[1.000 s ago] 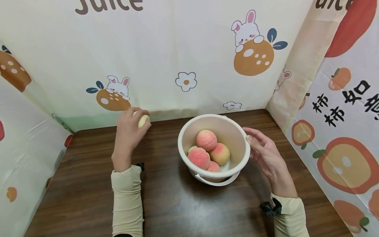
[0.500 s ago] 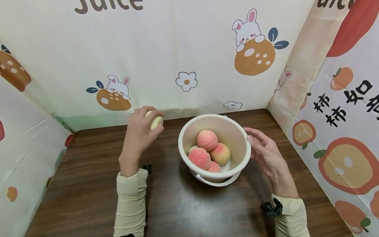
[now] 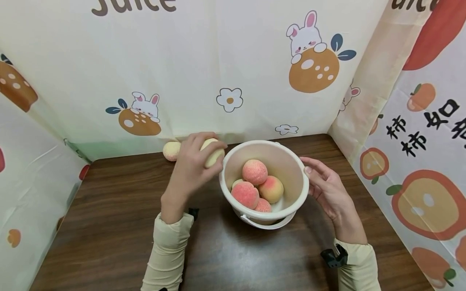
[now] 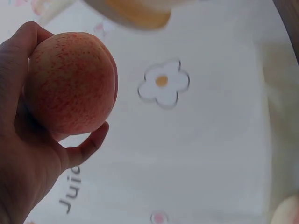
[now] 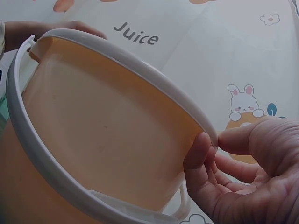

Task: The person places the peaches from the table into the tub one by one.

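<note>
A peach [image 3: 212,153], pale yellow from above and speckled red in the left wrist view, is gripped in my left hand [image 3: 193,163], just left of the bucket's rim. The white bucket [image 3: 226,190] stands upright with several pink and yellow peaches [image 3: 255,172] inside. My right hand [image 3: 329,194] pinches the bucket's right rim between thumb and fingers; the right wrist view shows the same pinch by the right hand [image 5: 243,172]. Behind my left hand, another pale peach [image 3: 172,151] lies at the table's back edge.
The dark wooden table [image 3: 109,226] ends at a printed cloth [image 3: 189,72] at the back and sides. The bucket's handle [image 3: 267,224] hangs down at its front. A red item [image 3: 84,172] shows at the table's left edge.
My left hand has moved right with its peach, up to the bucket's rim. The pale peach at the back edge has come into view behind it. The right hand stays at the rim.
</note>
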The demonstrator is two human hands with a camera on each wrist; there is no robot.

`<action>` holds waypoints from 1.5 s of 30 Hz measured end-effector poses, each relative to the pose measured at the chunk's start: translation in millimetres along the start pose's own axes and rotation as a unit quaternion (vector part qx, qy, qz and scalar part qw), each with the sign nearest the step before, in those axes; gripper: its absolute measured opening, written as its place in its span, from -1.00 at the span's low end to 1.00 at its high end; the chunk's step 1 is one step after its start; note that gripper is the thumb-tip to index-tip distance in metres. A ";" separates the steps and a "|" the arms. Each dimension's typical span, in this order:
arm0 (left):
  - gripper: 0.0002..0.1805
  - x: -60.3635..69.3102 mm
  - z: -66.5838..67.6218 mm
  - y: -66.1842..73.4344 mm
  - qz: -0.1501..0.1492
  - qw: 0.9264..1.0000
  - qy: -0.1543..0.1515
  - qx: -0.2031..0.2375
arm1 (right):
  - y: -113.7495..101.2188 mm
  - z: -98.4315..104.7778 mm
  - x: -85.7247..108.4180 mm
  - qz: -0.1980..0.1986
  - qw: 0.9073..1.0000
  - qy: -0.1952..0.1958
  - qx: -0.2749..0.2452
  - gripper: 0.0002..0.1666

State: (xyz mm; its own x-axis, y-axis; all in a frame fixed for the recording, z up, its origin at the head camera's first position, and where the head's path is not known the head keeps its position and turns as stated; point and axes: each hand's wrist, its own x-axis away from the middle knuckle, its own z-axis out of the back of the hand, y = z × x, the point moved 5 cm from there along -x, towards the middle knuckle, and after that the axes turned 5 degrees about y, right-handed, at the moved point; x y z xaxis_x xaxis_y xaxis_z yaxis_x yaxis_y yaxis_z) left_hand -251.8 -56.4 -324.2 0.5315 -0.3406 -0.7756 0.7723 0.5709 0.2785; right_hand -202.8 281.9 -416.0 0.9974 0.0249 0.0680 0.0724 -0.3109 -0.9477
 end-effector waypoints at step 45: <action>-0.74 -9.9 -85.8 95.5 -0.228 0.937 -0.261 0.030 | -3.2 -0.4 1.6 0.013 1.000 -0.016 -0.010 -0.61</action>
State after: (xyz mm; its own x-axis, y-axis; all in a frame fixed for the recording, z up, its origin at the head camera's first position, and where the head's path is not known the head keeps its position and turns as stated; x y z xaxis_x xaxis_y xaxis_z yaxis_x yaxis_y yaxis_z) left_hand -213.2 65.5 -338.5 0.2266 -0.8674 -0.4430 0.9707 0.2387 0.0290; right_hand -201.5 282.5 -412.7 0.9984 0.0471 0.0328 0.0466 -0.3300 -0.9428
